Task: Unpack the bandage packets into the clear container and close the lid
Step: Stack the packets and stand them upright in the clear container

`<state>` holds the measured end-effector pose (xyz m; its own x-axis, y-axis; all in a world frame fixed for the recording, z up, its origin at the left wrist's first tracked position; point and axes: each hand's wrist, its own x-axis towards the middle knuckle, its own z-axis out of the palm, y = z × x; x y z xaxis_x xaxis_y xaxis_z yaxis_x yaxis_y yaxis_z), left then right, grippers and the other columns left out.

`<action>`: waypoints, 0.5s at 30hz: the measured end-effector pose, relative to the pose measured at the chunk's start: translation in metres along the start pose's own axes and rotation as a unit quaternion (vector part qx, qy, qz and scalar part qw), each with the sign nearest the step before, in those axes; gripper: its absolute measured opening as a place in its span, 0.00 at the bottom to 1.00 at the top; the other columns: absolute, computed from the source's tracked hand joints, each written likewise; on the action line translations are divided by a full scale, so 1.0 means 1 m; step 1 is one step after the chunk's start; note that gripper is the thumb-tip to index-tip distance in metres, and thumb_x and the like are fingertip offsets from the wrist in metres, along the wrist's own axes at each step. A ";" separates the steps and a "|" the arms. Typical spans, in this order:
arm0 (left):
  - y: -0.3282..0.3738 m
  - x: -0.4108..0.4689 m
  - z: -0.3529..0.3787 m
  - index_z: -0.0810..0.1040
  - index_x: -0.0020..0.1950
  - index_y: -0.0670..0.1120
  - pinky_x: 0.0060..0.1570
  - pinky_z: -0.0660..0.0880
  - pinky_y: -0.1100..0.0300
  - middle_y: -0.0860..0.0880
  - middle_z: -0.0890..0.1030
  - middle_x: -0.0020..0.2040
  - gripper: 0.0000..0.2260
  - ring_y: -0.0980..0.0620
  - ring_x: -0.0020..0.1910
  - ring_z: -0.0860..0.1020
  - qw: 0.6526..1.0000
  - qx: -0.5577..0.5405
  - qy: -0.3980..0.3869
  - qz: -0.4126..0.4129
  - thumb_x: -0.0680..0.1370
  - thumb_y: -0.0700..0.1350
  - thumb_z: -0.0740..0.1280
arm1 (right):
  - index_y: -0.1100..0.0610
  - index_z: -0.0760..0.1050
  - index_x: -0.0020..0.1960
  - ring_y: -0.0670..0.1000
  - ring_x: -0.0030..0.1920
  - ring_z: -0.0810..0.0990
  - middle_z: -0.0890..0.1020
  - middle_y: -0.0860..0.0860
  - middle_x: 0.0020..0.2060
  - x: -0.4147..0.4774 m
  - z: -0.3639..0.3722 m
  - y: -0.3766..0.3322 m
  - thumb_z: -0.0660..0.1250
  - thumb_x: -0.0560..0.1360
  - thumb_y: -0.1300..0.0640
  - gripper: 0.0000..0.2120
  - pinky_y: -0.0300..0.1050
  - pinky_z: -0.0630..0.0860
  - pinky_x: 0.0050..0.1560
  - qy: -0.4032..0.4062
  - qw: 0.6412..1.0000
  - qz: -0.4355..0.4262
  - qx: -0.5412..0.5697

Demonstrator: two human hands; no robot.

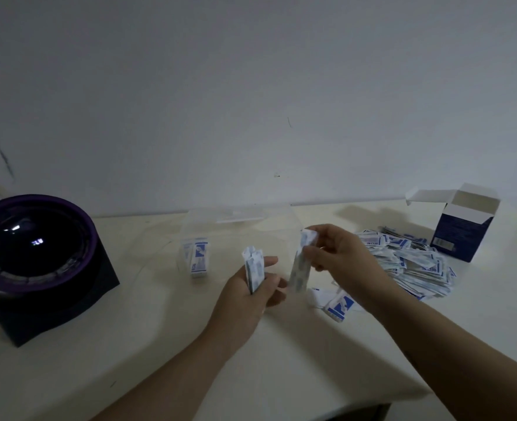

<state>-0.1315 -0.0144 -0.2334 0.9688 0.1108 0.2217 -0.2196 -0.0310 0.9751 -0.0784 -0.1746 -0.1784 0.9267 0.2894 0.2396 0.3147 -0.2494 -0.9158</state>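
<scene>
Head view: L hand (248, 302) at table centre, fingers curled round a small upright stack of packets (254, 268), thumb sticking out to the right. R hand (339, 253) just beside it, thumb + fingertips pinching a hanging strip of packets (300, 265). Clear container (242, 229) sits behind both hands, nr the wall. One bundle of packets (199, 258) stands in its left end; lid position can't be made out. Loose pile (415, 262) lies on table (160, 344) to the right, w/ open blue box (464, 229) beyond. Dark round device (35, 256) far left.
</scene>
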 end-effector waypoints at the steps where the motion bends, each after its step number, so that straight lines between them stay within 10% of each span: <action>1: 0.004 0.000 0.000 0.77 0.53 0.50 0.38 0.76 0.63 0.55 0.80 0.33 0.06 0.55 0.34 0.77 1.000 -0.009 0.011 0.003 0.77 0.44 0.66 | 0.57 0.76 0.55 0.40 0.30 0.76 0.82 0.50 0.37 0.000 -0.004 -0.002 0.65 0.75 0.67 0.11 0.34 0.74 0.35 -0.010 1.000 -0.003 0.000; 6: -0.001 0.002 -0.005 0.76 0.56 0.49 0.39 0.78 0.60 0.51 0.82 0.37 0.33 0.56 0.38 0.81 0.997 0.044 -0.040 0.049 0.61 0.70 0.70 | 0.57 0.75 0.57 0.44 0.34 0.78 0.80 0.47 0.35 -0.013 0.006 -0.011 0.65 0.74 0.68 0.13 0.36 0.77 0.40 -0.161 0.987 -0.025 -0.010; 11: 0.008 -0.005 0.003 0.73 0.57 0.53 0.46 0.73 0.72 0.64 0.83 0.47 0.19 0.65 0.49 0.80 0.993 0.064 -0.075 0.062 0.73 0.34 0.70 | 0.55 0.77 0.57 0.39 0.34 0.79 0.82 0.48 0.42 -0.017 0.023 -0.007 0.65 0.74 0.67 0.14 0.28 0.71 0.33 -0.131 0.989 -0.048 -0.054; 15: 0.000 -0.001 0.004 0.73 0.56 0.55 0.48 0.75 0.68 0.60 0.82 0.47 0.18 0.62 0.49 0.81 0.996 0.067 -0.043 0.037 0.72 0.37 0.71 | 0.48 0.70 0.65 0.41 0.46 0.79 0.77 0.46 0.55 -0.022 0.021 -0.003 0.70 0.73 0.60 0.22 0.32 0.74 0.40 -0.122 0.988 -0.087 -0.031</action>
<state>-0.1316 -0.0184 -0.2336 0.9582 0.0179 0.2856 -0.2786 -0.1697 0.9453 -0.1039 -0.1604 -0.1880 0.7826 0.5452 0.3006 0.4847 -0.2305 -0.8438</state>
